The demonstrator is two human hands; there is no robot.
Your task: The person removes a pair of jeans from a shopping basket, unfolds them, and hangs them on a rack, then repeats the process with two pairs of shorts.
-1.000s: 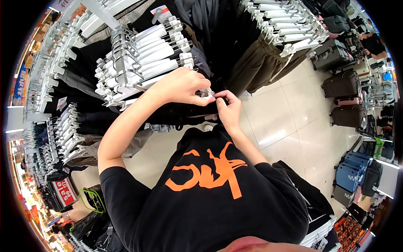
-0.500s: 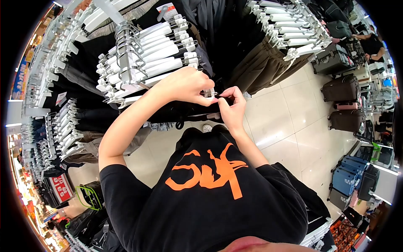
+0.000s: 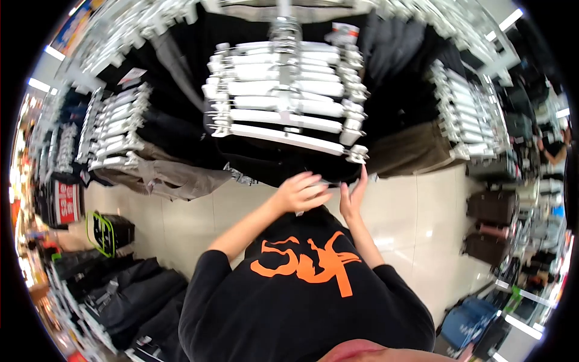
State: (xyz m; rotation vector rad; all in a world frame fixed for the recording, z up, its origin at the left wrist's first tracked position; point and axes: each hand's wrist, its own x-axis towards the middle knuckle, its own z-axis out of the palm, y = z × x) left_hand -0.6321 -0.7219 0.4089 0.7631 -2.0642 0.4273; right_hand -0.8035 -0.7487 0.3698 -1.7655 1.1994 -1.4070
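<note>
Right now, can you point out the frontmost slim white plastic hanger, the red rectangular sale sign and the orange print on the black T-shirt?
Hanger [image 3: 289, 139]: head view, middle of its bar.
Sale sign [image 3: 68, 204]: head view, its face.
Orange print [image 3: 344, 282]: head view, its straight lower stem.

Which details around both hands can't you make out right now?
Head view:
- Left hand: motion blur and its own fingers hide any grip.
- Right hand: blur obscures whether it pinches the black garment.
- Front white hanger: clip detail blurred.
- Red-and-white tag: print too small and blurred.
</note>
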